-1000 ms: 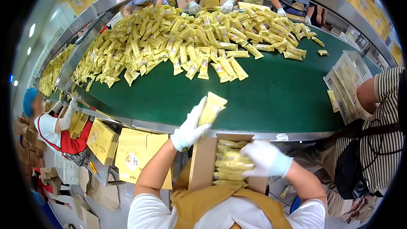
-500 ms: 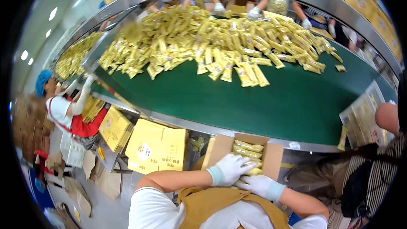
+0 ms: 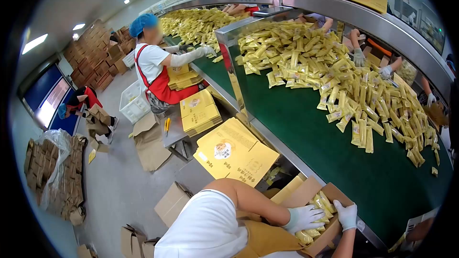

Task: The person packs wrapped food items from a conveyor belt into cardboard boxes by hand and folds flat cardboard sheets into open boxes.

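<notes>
- The left hand (image 3: pixel 305 219) lies over yellow packets (image 3: pixel 323 202) inside the open carton (image 3: pixel 303 193), fingers extended and slightly parted.
- The right hand (image 3: pixel 346 215) touches the carton's right side, fingers bent at its rim; how tightly they close, I cannot tell.
- The carton sits beside the green belt (image 3: pixel 306 124).

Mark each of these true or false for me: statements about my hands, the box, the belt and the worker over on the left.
1. Your left hand is on packets inside the open box. True.
2. Your right hand is lifting a packet off the belt. False: it is at the box's side.
3. The worker in the red apron wears a blue hair cover. True.
4. The belt's surface is bright red. False: it is green.
</notes>
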Motion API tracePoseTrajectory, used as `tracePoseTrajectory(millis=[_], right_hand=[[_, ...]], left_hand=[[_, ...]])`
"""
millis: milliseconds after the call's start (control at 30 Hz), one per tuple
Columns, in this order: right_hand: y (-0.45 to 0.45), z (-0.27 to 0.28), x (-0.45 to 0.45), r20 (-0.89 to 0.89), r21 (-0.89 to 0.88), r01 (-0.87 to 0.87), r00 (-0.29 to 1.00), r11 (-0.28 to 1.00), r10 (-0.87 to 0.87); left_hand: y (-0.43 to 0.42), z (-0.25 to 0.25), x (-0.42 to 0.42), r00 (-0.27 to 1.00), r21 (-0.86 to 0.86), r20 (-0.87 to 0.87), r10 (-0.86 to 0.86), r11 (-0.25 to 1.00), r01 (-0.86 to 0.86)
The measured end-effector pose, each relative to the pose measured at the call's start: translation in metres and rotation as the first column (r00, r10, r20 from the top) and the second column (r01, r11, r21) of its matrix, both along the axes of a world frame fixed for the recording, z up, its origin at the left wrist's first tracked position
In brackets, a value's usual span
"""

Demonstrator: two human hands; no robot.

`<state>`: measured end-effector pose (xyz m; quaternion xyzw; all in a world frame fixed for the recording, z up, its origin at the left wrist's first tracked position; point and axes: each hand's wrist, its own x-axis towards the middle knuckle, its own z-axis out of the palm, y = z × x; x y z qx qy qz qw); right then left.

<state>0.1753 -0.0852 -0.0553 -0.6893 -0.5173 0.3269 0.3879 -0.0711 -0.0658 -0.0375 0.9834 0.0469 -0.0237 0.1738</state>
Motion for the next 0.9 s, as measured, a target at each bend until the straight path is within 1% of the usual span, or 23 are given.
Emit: tracePoseTrajectory(millis=[33,67,167,200,267,300,367,433,467,500,533,567,600,633,700,733,800,833,867,900], right_hand=[[0.004,-0.002,0.002,-0.087,-0.005,-0.033,0.996,0.999,0.032],[0.000,-0.001,0.005,-0.020,-0.071,-0.022,1.000,0.997,0.021],[-0.017,0.025,-0.002,0.173,0.056,-0.106,0.980,0.993,0.095],[-0.026,0.032,0.002,0.251,0.105,-0.186,0.956,0.977,0.155],[-0.046,0.071,-0.011,0.323,0.215,-0.153,0.943,0.965,0.078],[-0.053,0.082,-0.017,0.354,0.267,-0.140,0.934,0.954,0.038],[-0.065,0.079,-0.005,0.341,0.360,-0.139,0.940,0.923,0.009],[-0.071,0.093,-0.002,0.318,0.397,-0.070,0.946,0.915,-0.065],[-0.075,0.087,0.005,0.296,0.420,0.005,0.945,0.908,-0.142],[-0.077,0.079,0.016,0.297,0.404,0.079,0.931,0.911,-0.213],[-0.078,0.063,0.036,0.206,0.294,0.234,0.931,0.927,-0.301],[-0.078,0.051,0.052,0.128,0.163,0.375,0.909,0.913,-0.396],[-0.074,0.050,0.056,0.120,0.149,0.442,0.880,0.885,-0.460],[-0.072,0.042,0.064,0.118,0.162,0.497,0.848,0.852,-0.517],[-0.069,0.033,0.083,0.141,0.180,0.429,0.879,0.885,-0.455],[-0.067,0.036,0.084,0.137,0.146,0.409,0.893,0.901,-0.428],[-0.058,0.048,0.090,0.127,0.087,0.369,0.917,0.925,-0.378],[-0.054,0.050,0.092,0.104,0.100,0.341,0.931,0.935,-0.351],[-0.049,0.049,0.090,0.080,0.118,0.314,0.943,0.942,-0.324],[-0.047,0.050,0.090,0.096,0.079,0.329,0.937,0.941,-0.336]], left_hand=[[0.002,0.005,-0.001,1.000,0.001,0.005,-0.008,1.000,0.008],[0.003,0.009,-0.002,1.000,0.003,0.009,-0.016,1.000,0.016],[0.004,0.014,-0.008,0.959,-0.145,0.283,0.020,0.989,0.023],[0.004,0.016,-0.014,0.907,-0.265,0.406,0.107,0.964,0.005],[0.008,0.022,-0.029,0.748,-0.498,0.583,0.317,0.867,0.020],[0.009,0.030,-0.039,0.698,-0.575,0.557,0.450,0.816,-0.067],[0.014,0.050,-0.054,0.556,-0.714,0.468,0.687,0.665,-0.220],[0.026,0.040,-0.060,0.398,-0.744,0.435,0.808,0.572,-0.346],[0.029,0.031,-0.059,0.302,-0.853,0.352,0.886,0.437,-0.287],[0.033,0.016,-0.061,0.309,-0.871,0.293,0.905,0.385,-0.304],[0.036,-0.003,-0.065,0.315,-0.886,0.232,0.920,0.333,-0.322],[0.037,-0.021,-0.068,0.321,-0.898,0.167,0.932,0.278,-0.340],[0.037,-0.024,-0.070,0.378,-0.898,0.100,0.920,0.247,-0.364],[0.032,-0.028,-0.068,0.470,-0.880,0.010,0.883,0.231,-0.415],[0.017,-0.026,-0.060,0.618,-0.832,-0.186,0.764,0.212,-0.512],[0.008,-0.024,-0.052,0.675,-0.797,-0.188,0.713,0.290,-0.529],[0.000,-0.013,-0.033,0.706,-0.828,-0.241,0.666,0.238,-0.508],[0.001,-0.009,-0.023,0.724,-0.842,-0.258,0.640,0.219,-0.493],[0.005,-0.011,-0.010,0.703,-0.855,-0.274,0.657,0.168,-0.490],[0.004,-0.022,0.002,0.654,-0.881,-0.092,0.751,0.244,-0.405]])
